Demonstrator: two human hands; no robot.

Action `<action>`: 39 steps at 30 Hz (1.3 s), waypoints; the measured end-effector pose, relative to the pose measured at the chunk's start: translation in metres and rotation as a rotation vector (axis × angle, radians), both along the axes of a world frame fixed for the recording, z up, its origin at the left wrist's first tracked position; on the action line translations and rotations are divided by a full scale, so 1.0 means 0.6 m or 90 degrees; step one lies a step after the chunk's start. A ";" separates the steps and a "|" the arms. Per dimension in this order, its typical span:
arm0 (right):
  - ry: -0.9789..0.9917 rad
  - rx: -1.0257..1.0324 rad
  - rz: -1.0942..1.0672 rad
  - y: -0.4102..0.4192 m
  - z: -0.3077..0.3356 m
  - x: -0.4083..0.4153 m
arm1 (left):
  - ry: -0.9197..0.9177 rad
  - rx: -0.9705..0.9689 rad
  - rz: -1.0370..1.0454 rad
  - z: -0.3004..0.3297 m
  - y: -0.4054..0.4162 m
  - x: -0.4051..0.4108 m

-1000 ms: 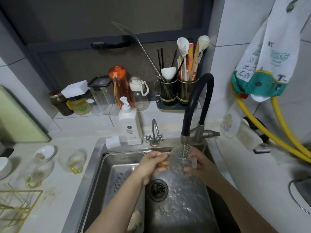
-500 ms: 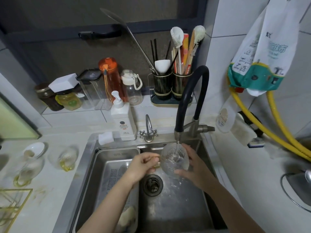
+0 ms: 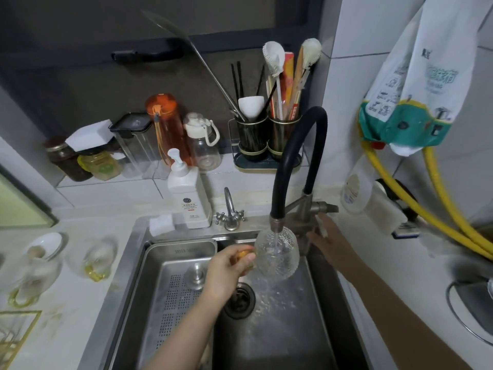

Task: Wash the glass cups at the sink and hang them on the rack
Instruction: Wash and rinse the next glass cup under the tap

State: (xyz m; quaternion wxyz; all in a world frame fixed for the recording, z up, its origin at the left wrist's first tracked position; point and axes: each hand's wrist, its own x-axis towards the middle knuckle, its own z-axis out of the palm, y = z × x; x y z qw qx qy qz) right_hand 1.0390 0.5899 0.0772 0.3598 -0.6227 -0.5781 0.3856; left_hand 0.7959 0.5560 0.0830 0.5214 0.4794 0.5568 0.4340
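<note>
The amber handle of a glass cup [image 3: 276,253] is pinched by the curled fingers [image 3: 246,259] of the left hand [image 3: 226,273], and the cup is held tilted under the spout of the black-hosed faucet [image 3: 298,161], with its mouth turned up to the running water. The right hand [image 3: 329,236] is reached to the metal faucet base, just right of the cup; its fingers are partly hidden behind the fitting, so whether they grip the lever cannot be told. The cup is seen as clear, round-bellied and textured, with water streaming through it and splashing onto the right basin of the sink [image 3: 138,252] near the drain [image 3: 240,300]. Open room is left below and near the cup over the basin, while the far side is closed by the sink rim and the small tap [image 3: 230,209]. A perforated tray [image 3: 173,297] is set in the left basin. On the surface [image 3: 66,303] at left, two more cups [image 3: 93,260] are lying, and a corner of the gold wire rack [image 3: 13,335] is seen at the near left edge.
</note>
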 end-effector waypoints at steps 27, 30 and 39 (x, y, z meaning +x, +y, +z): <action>0.128 0.029 0.018 -0.095 -0.031 -0.069 | -0.059 -0.091 0.016 -0.017 -0.006 -0.005; 0.207 0.000 0.033 -0.145 0.006 -0.091 | -0.098 -0.124 0.020 -0.017 -0.013 -0.011; 0.181 0.021 -0.022 -0.201 0.046 -0.141 | -0.040 -0.081 -0.103 -0.005 -0.054 -0.003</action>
